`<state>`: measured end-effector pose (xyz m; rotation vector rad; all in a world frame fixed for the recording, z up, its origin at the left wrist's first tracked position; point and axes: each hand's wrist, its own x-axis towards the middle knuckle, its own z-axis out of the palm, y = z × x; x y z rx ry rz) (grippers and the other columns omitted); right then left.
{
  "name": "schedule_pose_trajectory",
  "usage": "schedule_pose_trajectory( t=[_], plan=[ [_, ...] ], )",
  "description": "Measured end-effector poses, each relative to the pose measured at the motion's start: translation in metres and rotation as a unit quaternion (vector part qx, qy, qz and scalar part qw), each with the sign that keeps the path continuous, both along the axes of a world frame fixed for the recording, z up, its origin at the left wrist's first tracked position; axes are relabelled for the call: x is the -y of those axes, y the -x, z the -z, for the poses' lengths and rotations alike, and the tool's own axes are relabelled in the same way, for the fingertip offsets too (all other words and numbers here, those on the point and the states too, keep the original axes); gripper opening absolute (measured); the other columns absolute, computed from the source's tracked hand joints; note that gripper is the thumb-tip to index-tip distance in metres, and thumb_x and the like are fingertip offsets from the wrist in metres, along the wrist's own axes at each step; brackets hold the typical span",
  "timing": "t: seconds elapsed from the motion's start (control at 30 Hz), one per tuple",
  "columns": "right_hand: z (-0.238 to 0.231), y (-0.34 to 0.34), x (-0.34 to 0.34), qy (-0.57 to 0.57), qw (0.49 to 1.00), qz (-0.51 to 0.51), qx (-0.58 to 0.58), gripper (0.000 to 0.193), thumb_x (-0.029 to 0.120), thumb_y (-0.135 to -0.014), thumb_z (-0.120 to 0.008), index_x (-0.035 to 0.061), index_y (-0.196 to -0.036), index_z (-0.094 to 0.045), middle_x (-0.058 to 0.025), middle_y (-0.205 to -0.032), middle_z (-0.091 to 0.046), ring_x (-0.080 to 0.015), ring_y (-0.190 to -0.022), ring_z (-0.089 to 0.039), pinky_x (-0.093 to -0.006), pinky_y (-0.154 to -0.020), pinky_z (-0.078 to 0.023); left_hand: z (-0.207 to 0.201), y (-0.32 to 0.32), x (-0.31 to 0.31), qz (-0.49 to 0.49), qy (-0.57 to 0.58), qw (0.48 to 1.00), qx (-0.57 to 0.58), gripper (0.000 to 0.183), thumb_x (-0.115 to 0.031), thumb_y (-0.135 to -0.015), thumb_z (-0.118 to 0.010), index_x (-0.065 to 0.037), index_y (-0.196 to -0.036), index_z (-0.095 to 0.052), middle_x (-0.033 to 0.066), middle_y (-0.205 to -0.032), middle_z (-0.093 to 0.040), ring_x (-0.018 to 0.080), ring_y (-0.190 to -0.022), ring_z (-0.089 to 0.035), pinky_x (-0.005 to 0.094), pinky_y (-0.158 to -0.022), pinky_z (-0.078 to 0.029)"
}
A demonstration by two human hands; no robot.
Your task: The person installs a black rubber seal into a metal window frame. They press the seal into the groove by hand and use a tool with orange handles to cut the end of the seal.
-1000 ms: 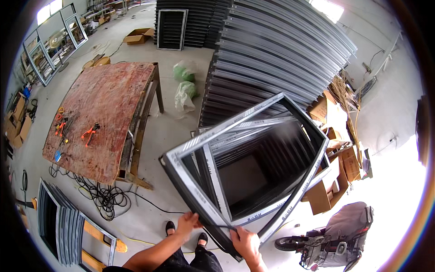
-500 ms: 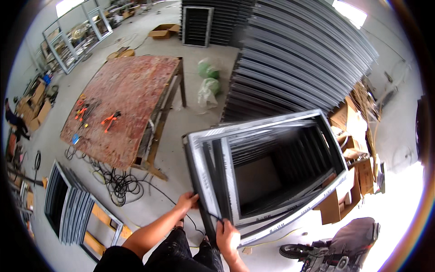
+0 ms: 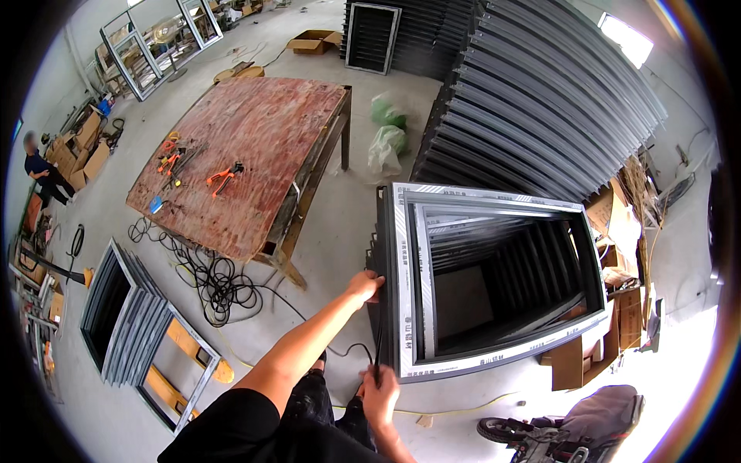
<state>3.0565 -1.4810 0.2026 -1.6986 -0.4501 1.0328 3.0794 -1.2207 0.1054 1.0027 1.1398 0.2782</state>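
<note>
A stack of dark window frames point(image 3: 407, 309) leans to my right; the front one has a pale face with printed film. My left hand point(image 3: 364, 288) is closed at the stack's left side, fingers curled against the frame edge, fingertips partly hidden. Lower down, beside the bottom left corner, my right hand point(image 3: 380, 395) is closed around a thin black cord point(image 3: 351, 349). This cord runs up from the floor near a tangled coil of black cable point(image 3: 220, 297).
A worn red-topped table point(image 3: 239, 154) carries orange-handled pliers point(image 3: 224, 179). More frames point(image 3: 147, 332) lean at lower left. Long dark profiles point(image 3: 540, 100) are piled behind. Cardboard boxes point(image 3: 567, 363) and a motorbike-like vehicle point(image 3: 563, 432) stand right. Another person point(image 3: 48, 174) stands far left.
My right hand has come off the frame's face and moved down beside its corner. My left hand has moved up along the edge. The front frame now sits more upright, and the view has shifted.
</note>
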Motion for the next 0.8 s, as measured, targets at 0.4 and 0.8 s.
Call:
schedule_pose_trajectory(
  t=[0.4, 0.8],
  plan=[
    [0.017, -0.003, 0.236, 0.096, 0.962, -0.014, 0.255, 0.016, 0.016, -0.090, -0.056, 0.0031, -0.098, -0.060, -0.0075, -0.075, -0.057, -0.0132, -0.058, -0.051, -0.0270, -0.051, -0.043, 0.009, 0.007, 0.011, -0.048, -0.040, 0.997, 0.041, 0.027, -0.025, -0.092, -0.054, 0.001, -0.088, -0.060, 0.0084, -0.072, -0.061, 0.0177, -0.062, -0.061, 0.0317, -0.057, -0.055],
    [-0.007, -0.034, 0.216, 0.100, 0.975, -0.172, -0.100, 0.021, 0.019, -0.087, -0.061, -0.0005, -0.094, -0.064, -0.0059, -0.080, -0.063, -0.0135, -0.077, -0.056, -0.0289, -0.070, -0.045, 0.015, 0.015, 0.049, -0.051, -0.019, 0.998, 0.026, 0.036, -0.037, -0.092, -0.053, -0.003, -0.103, -0.059, 0.0058, -0.084, -0.066, 0.0159, -0.072, -0.064, 0.0316, -0.066, -0.053]
  ],
)
